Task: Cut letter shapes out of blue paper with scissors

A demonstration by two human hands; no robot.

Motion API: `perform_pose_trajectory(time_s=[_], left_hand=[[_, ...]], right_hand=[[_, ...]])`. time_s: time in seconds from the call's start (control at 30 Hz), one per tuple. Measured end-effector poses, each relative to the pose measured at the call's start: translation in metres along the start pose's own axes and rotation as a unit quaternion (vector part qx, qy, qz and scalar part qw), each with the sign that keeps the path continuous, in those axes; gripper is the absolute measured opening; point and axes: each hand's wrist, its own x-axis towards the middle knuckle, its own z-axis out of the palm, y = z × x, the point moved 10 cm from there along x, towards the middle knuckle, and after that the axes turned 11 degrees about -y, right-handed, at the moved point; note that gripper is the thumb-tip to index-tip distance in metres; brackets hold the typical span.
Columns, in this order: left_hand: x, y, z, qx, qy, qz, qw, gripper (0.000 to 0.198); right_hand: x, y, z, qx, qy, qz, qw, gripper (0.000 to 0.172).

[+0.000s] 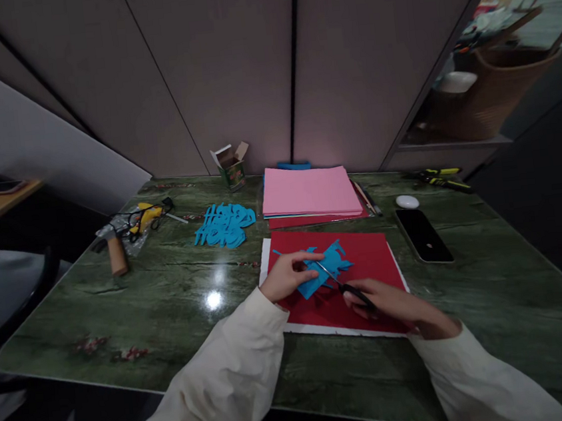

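My left hand (288,275) pinches the edge of a jagged piece of blue paper (328,267), which lies over a red paper sheet (363,255). My right hand (383,301) grips black-handled scissors (343,284), and their thin blades reach into the blue paper. The red sheet rests on a white board (267,265), showing along its left and front edges. Both hands are close together above the sheet, and my fingers hide part of the blue piece.
On the green marble-patterned table (179,295) lie a pink paper stack (309,191), blue cut-out lettering (223,225), a black phone (423,236), a white mouse (407,202), a small open box (231,167), a wood-handled tool (118,256) and a yellow-black tool (441,180).
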Motion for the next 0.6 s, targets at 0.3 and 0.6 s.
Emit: perform_pose_trajectory(time_s=[0.3,0.6], left_hand=[[-0.0006,0.0034,-0.0001,-0.005,0.003,0.009,1.0,0.039],[-0.0007,0.0002,0.0002,-0.011,0.004,-0.001,1.0,0.041]], right_hand=[[-0.0006,0.0012,0.0,0.004,0.005,-0.002,1.0,0.036],[0.0003,0.0063,-0.0008,0.009,0.014,0.0,1.0,0.035]])
